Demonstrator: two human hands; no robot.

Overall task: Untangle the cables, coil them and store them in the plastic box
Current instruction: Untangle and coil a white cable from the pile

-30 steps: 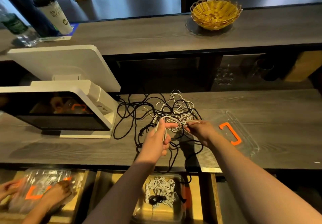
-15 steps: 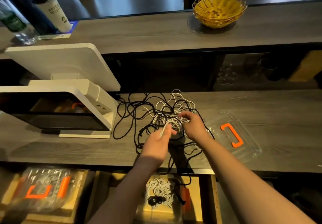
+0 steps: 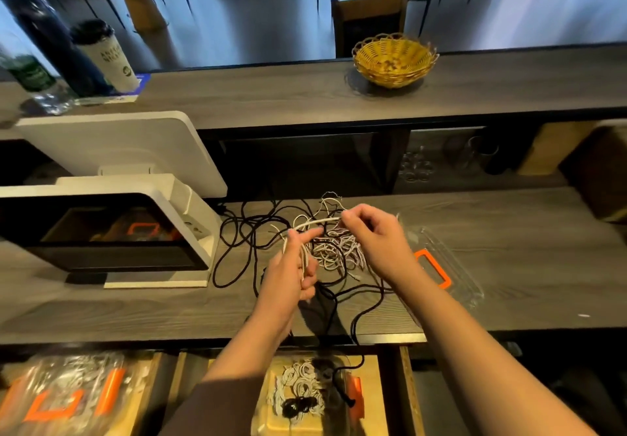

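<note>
White cable (image 3: 317, 222) stretched left-right between left hand (image 3: 291, 271), right hand (image 3: 376, 242).

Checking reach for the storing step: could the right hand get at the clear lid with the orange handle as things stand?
Probably yes. The clear lid lies flat on the counter just beside the right hand, with nothing on top. But that hand pinches a white cable which the left hand also holds, so it must let go first.
</note>
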